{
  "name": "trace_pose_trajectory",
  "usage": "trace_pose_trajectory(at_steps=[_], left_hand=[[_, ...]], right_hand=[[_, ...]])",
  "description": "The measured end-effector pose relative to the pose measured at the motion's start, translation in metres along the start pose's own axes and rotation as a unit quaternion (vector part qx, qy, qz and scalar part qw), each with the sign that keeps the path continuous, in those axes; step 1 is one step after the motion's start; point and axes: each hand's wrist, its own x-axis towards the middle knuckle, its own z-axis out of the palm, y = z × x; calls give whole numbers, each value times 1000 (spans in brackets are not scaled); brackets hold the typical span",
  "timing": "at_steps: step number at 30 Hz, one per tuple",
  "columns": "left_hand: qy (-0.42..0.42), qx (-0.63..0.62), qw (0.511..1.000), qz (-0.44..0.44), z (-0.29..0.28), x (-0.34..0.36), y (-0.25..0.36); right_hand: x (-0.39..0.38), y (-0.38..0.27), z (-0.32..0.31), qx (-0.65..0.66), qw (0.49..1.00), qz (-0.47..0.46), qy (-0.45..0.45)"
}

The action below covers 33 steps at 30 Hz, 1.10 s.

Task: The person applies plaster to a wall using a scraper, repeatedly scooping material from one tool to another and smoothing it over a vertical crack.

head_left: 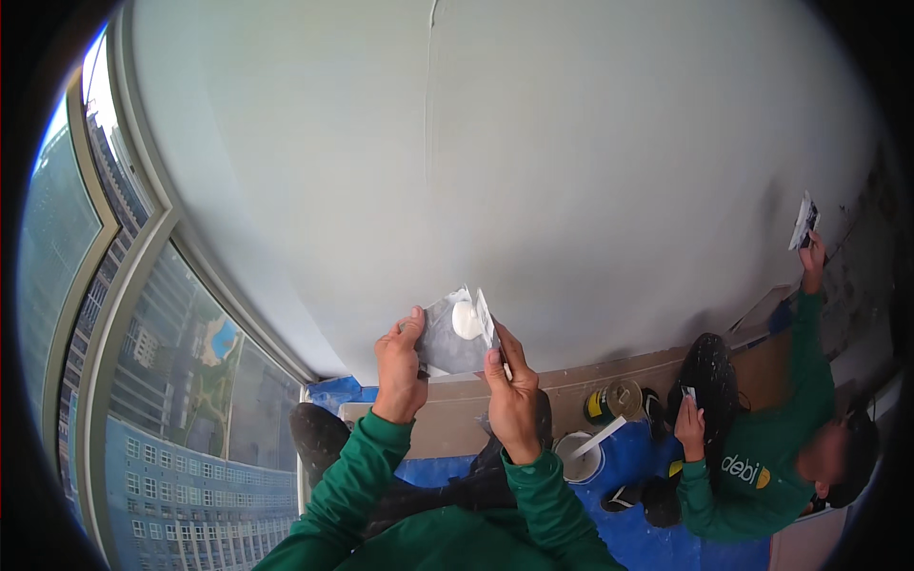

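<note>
A person in green sleeves, seen from above, works filler between two blades in front of a pale grey wall (533,143). The left hand (400,366) grips a broad grey plaster hawk blade (446,341) by its lower left corner, thumb up along the edge and the other fingers curled behind it. A dab of white filler (466,320) sits on the upper right part of that blade. The right hand (512,400) is closed round the handle of a narrower putty knife (485,316), whose pale blade stands edge-on and touches the hawk blade just beside the filler.

On the floor, blue plastic sheeting (657,457) lies below the wall's brown unpainted base strip (571,376). On it stand a small round tin (611,402) with a dark body and a yellow band (lid off, brownish inside) and, near it, a white bucket (578,459) with a white stick (600,436) leaning out of its mouth.

At right a co-worker in a green top (762,457) with a white-and-yellow chest mark crouches by the wall, one raised hand (812,255) holding a pale scraper (803,221) to the wall, the other hand (689,426) clasping a small pale object whose kind cannot be told.

At left, curved window frames (143,257) look down on high-rise blocks.
</note>
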Motion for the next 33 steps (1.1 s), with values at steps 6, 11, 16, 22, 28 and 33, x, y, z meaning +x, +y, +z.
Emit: trace_pose_trajectory(at_steps=[6,11,16,22,28,33], left_hand=[[-30,-44,999,-3,-55,30,2],[5,-65,998,7,-103,-14,36],[77,-45,994,66,-222,-65,73],[185,-63,974,116,-271,-138,81],[153,-64,984,67,-223,-113,66],[114,-97,988,35,-188,-89,52]], right_hand=[[-22,62,-53,-248,963,-87,-56],[37,164,-144,10,979,161,122],[107,222,-183,-19,961,156,225],[116,268,-46,67,927,151,336],[60,294,102,-87,968,39,230],[36,280,17,79,960,250,102]])
